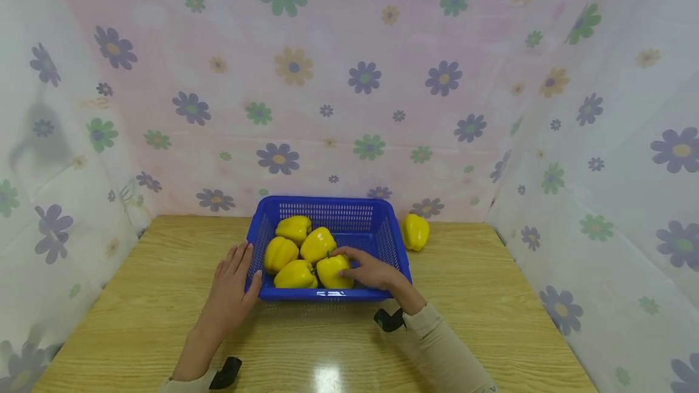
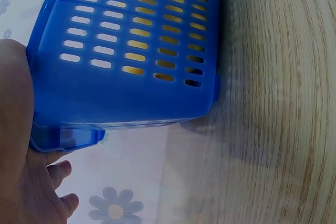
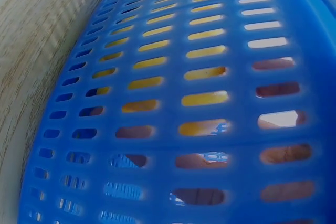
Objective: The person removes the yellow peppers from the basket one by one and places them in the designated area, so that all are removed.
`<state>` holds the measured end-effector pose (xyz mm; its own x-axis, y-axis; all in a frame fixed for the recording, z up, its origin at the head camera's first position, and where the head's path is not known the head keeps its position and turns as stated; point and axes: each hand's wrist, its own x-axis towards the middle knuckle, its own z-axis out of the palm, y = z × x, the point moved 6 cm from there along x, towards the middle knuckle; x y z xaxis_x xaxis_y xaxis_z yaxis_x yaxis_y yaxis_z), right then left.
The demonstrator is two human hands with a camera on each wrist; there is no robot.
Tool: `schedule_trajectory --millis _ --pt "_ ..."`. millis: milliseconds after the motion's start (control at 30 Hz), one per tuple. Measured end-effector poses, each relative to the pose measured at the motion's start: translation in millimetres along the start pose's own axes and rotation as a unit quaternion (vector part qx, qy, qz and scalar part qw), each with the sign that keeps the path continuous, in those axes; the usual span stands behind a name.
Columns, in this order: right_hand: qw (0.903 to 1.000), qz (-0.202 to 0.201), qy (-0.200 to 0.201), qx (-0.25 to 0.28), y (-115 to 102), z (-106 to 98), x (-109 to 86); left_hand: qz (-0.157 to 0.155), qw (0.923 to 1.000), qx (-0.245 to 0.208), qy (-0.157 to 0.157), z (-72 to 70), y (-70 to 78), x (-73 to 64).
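Note:
My right hand point(image 1: 374, 270) reaches inside the blue plastic basket point(image 1: 327, 294) and holds a yellow bell pepper point(image 1: 334, 273) near the front wall, thumb and fingers on either side of it. Several other yellow bell peppers point(image 1: 318, 244) lie in the left half of the basket. At the basket's left rim, my left hand point(image 1: 232, 287) rests with its fingers stretched out and the thumb by the front corner. The left wrist view shows that hand point(image 2: 16, 145) against the rim. Through the slots in the right wrist view, only pieces of the right hand point(image 3: 286, 153) and yellow peppers show.
One more yellow bell pepper point(image 1: 415, 232) lies on the wooden table point(image 1: 464, 296), just outside the basket's right wall. Flower-patterned cloth point(image 1: 327, 90) hangs behind the table and along both sides.

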<state>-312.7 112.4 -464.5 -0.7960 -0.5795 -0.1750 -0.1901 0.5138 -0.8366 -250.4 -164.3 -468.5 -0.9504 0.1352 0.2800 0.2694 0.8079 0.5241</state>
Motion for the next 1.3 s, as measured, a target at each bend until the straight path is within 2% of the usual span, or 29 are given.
schedule_trajectory --millis 200,533,700,867,1300 --pt "0.9999 0.002 -0.004 0.012 0.6 0.9 -0.2 0.000 1.0000 -0.001 0.002 -0.2 0.1 0.0" --pt "0.9991 0.018 0.037 0.012 3.6 -2.6 2.2 0.000 1.0000 0.003 0.002 0.8 -0.7 -0.4" --pt "0.9993 0.024 0.004 -0.028 4.0 0.3 2.8 -0.001 1.0000 0.002 0.000 0.3 -0.7 0.0" --pt "0.9989 0.016 -0.020 -0.041 2.3 2.6 3.2 -0.001 1.0000 0.000 -0.001 -1.2 0.1 0.5" --pt "0.9991 0.004 -0.014 -0.039 2.1 2.2 2.7 0.000 1.0000 0.005 -0.001 -0.5 0.2 0.7"
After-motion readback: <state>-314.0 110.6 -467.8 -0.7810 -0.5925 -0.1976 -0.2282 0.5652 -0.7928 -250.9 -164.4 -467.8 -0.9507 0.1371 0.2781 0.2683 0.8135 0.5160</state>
